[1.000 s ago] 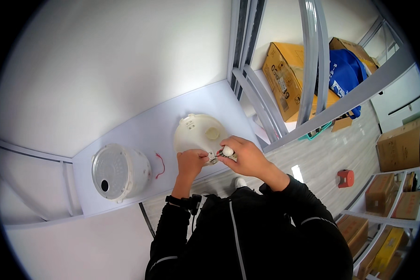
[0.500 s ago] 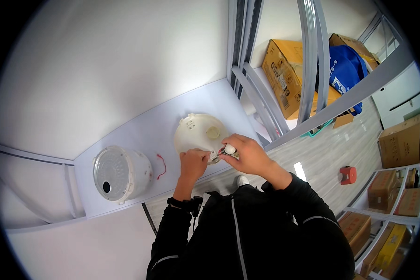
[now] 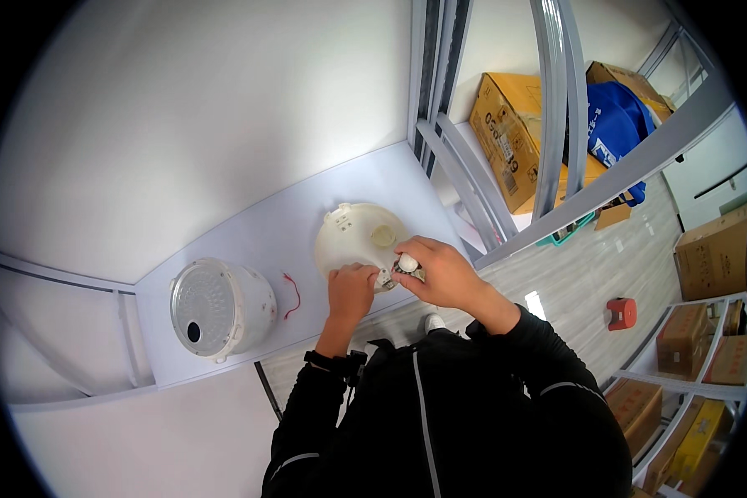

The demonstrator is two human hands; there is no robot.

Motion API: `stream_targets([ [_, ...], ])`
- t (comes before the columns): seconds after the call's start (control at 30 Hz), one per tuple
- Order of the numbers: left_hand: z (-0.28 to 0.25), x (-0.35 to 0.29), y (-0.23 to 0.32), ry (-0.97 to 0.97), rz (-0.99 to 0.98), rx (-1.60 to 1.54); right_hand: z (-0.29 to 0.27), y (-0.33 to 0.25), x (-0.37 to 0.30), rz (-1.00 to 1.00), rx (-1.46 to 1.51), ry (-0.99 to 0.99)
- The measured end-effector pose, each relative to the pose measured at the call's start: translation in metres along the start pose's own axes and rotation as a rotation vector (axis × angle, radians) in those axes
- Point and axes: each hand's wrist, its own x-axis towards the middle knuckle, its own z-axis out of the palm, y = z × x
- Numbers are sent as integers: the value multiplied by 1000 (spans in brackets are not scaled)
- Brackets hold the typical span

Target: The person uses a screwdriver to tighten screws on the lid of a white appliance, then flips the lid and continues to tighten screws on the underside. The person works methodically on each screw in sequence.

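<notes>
A round cream-coloured plastic cover (image 3: 347, 242) lies on the white table, a pale disc on its inner face. My right hand (image 3: 446, 272) is closed on a small circuit board with a white dome (image 3: 407, 263), held over the cover's near right edge. Beside it, my left hand (image 3: 351, 292) has its fingers pinched together at the cover's near edge, close to a small pale fitting (image 3: 383, 277). What those fingertips grip is too small to make out. Left of the cover lies a short red wire (image 3: 294, 297), touched by neither hand.
A white drum-shaped housing (image 3: 261, 305) with a clear, holed end stands at the table's left. Grey metal frame posts (image 3: 465, 191) rise past the table's right end, with a yellow carton (image 3: 506, 133) behind them. A red stool (image 3: 621, 314) and shelves of boxes (image 3: 681, 339) are farther right.
The view has shifted slightly. My left fingertips look a little farther from the board, and the right hand keeps its hold on the board with the white dome.
</notes>
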Motion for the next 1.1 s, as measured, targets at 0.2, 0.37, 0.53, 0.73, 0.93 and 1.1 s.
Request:
stream_targets([
  [0.2, 0, -1, -2, -11, 18, 41, -2, -1, 1, -3, -7, 3],
  [0.37, 0, -2, -3, -7, 40, 51, -3, -1, 1, 11, -4, -18],
  [0.53, 5, -5, 3, 45, 21, -22, -4, -3, 2, 23, -13, -39],
  [0.73, 12, -7, 6, -10, -215, -208, -7, -4, 3, -29, -50, 3],
  [0.93, 14, -7, 11, 11, -254, -190, -14, -17, 4, -22, -22, 12],
  [1.1, 27, -11, 18, 154, -156, -152, -10, -18, 1, -23, -33, -12],
])
